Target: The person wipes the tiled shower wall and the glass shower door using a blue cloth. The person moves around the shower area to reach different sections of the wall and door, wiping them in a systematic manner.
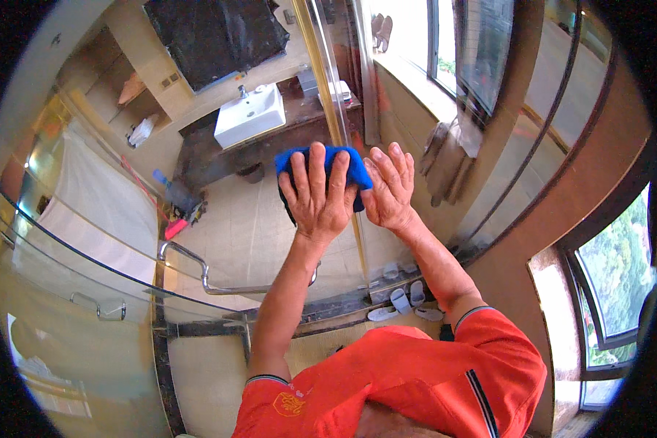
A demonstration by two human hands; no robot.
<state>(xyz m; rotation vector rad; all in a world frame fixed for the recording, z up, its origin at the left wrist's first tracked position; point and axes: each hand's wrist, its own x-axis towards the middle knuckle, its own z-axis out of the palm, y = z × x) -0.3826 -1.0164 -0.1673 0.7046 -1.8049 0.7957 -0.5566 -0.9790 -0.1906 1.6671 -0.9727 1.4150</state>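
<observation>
My left hand (320,200) lies flat with spread fingers on a folded blue cloth (358,167), pressing it against a clear glass panel (263,219) in front of me. The cloth shows above the fingertips and on both sides of the hand. Just to its right, my right hand (388,189) is raised with its fingers apart, its thumb side close to the cloth's right edge. Whether the right hand touches the cloth or the glass, I cannot tell. A gold-coloured vertical strip (328,82) runs along the glass behind the hands.
Beyond the glass are a white washbasin (252,115) on a dark counter and a pink broom (176,228). A curved metal handle (197,263) sits low on the glass. Slippers (399,301) lie near the dark sill. Brown cloths (443,159) hang at right, near an open window (616,263).
</observation>
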